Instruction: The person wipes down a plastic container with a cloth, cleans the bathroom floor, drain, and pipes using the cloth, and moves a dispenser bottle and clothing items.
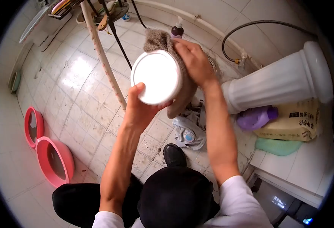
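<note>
In the head view, a white round container point(156, 78) is held up above the floor, its flat round face turned to me and washed out by glare. My left hand point(142, 104) grips its lower edge, thumb on the face and fingers behind. A grey-brown cloth point(158, 39) lies along the far and right sides of the container and hangs below it. My right hand point(194, 62) presses the cloth against the container's right side, its fingers closed over the fabric. The back of the container is hidden.
Two pink basins point(55, 161) point(34, 127) stand on the left. A white pedestal point(277, 78), a purple bottle point(256, 117) and a printed beige bag point(292, 121) are on the right. A grey cloth point(189, 131) lies on the tiled floor point(87, 91). A dark pump bottle point(177, 30) stands behind.
</note>
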`<act>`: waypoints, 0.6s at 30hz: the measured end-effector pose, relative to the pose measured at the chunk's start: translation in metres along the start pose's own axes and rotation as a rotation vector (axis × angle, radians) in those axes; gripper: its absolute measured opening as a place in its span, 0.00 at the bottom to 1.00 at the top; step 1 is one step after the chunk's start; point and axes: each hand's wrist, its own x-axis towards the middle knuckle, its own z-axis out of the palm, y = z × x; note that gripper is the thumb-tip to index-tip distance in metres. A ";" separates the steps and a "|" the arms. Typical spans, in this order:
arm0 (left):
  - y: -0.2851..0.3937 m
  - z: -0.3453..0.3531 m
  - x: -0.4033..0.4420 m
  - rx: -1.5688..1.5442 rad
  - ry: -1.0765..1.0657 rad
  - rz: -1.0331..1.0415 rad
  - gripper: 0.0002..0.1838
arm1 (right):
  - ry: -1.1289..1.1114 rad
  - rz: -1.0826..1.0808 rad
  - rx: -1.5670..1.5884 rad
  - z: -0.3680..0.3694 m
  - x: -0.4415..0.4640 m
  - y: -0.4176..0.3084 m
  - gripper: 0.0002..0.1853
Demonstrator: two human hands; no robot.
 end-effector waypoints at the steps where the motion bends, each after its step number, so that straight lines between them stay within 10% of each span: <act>1: 0.002 0.005 -0.006 0.083 -0.053 0.009 0.52 | -0.243 0.116 0.100 -0.016 0.013 0.012 0.20; 2: 0.006 0.000 -0.006 0.165 -0.131 -0.056 0.53 | -0.485 0.231 0.202 -0.026 0.018 0.022 0.21; 9: -0.008 0.005 -0.007 -0.092 -0.125 -0.109 0.55 | -0.177 0.720 0.910 -0.018 -0.017 0.061 0.23; 18: -0.017 0.010 0.013 -0.297 -0.050 0.015 0.54 | 0.216 0.663 1.558 0.057 -0.071 0.080 0.24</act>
